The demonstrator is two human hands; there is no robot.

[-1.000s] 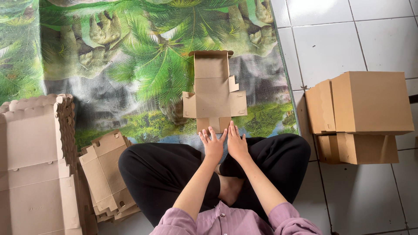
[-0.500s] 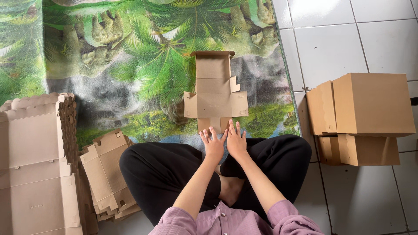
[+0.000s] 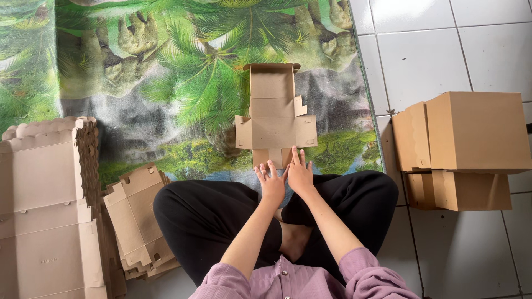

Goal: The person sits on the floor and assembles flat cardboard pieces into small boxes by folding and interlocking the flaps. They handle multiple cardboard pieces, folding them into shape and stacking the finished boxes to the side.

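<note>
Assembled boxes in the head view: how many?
3, all on the tiled floor at right: a large assembled box on top, a smaller one beside it on its left, another underneath. More may be hidden below the stack.

Home floor used for box folding, white tiled floor, jungle-print mat, flat cardboard stacks

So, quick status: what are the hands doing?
Left hand and right hand flat, side by side, on near flap of flat carton blank. Nothing gripped. Nothing blocking.
</note>
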